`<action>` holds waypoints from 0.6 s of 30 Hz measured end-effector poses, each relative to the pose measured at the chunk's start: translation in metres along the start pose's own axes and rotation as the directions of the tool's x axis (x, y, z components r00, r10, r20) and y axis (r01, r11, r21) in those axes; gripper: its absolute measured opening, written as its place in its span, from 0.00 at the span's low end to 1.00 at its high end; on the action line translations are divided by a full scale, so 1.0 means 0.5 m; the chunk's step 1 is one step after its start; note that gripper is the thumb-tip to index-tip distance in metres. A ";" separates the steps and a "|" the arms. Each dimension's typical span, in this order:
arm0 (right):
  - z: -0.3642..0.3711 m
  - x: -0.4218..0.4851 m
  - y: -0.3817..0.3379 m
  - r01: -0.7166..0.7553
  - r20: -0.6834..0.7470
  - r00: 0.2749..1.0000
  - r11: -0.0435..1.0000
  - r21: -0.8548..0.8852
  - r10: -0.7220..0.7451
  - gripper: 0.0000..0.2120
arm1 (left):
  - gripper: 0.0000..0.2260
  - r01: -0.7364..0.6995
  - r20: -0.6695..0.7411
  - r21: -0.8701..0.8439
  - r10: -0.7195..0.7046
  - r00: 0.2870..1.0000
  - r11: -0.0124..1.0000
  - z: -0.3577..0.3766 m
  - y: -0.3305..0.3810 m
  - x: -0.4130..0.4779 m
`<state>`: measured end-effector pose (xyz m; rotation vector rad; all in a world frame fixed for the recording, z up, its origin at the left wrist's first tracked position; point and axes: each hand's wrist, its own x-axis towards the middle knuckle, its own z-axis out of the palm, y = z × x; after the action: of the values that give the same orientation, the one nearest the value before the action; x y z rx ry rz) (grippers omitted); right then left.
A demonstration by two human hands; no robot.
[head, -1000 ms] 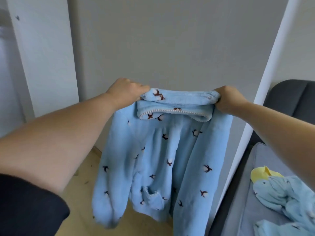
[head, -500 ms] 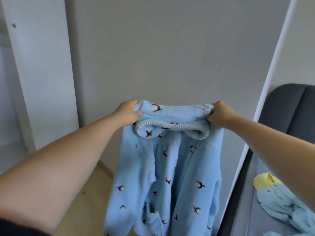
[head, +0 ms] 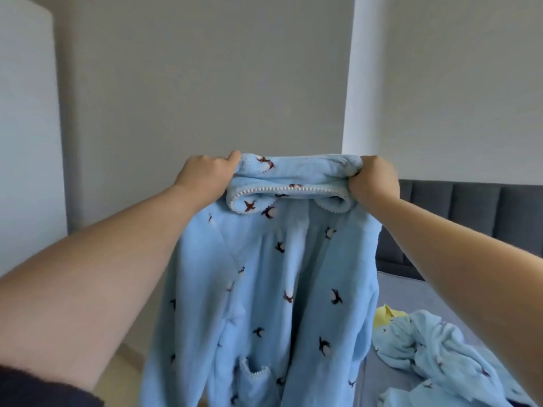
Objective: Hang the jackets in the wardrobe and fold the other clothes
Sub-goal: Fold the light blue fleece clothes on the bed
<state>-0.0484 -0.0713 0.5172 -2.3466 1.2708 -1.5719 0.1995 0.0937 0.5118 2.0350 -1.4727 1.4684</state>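
At the far left of the frame a white panel (head: 26, 127) is being seen, with a grey wall (head: 191, 83) beside it. At the lower left corner a dark sleeve (head: 35, 389) is being worn on the left arm, and a strip of pale floor (head: 129, 365) is being shown under that arm.

Left of the middle, the left hand (head: 205, 179) is being closed tight on the left end of the collar of a blue jacket (head: 264, 289). The fingers are being curled around the cloth, with the thumb on top.

In the middle of the frame the jacket is being held up in the air by both hands. It is being let hang straight down, with its front open. Small dark and white shapes are being shown all over it. A little pocket with white trim is being seen near the bottom.

Right of the middle, the right hand (head: 374, 180) is being shut as a fist on the right end of the collar.

Above it, a white post (head: 367, 83) is being seen in the upper right.

At the right, a dark headboard (head: 470, 207) is being shown behind a grey bed (head: 426, 295). At the lower right, more blue clothes (head: 435, 348) are being left in a heap on the bed, with a yellow piece (head: 388, 315) touching them.
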 end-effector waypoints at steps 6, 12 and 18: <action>-0.234 -0.022 -0.002 0.007 -0.185 0.983 0.999 -0.049 -0.016 0.06 | 0.13 -0.004 -0.114 0.029 0.007 0.993 1.000 -0.178 0.075 0.075; -0.422 -0.049 0.045 -0.069 -0.368 0.930 0.985 -0.155 0.007 0.07 | 0.14 -0.076 -0.236 -0.033 0.066 0.970 0.997 -0.287 0.193 0.122; -0.510 -0.060 0.136 -0.142 -0.448 0.894 0.957 -0.255 0.014 0.06 | 0.10 -0.094 -0.218 -0.144 0.061 0.974 0.985 -0.289 0.329 0.154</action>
<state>-0.2941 0.0005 0.5876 -2.1054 1.7610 -2.1060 -0.0189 0.0678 0.5856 1.6915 -1.5399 1.4984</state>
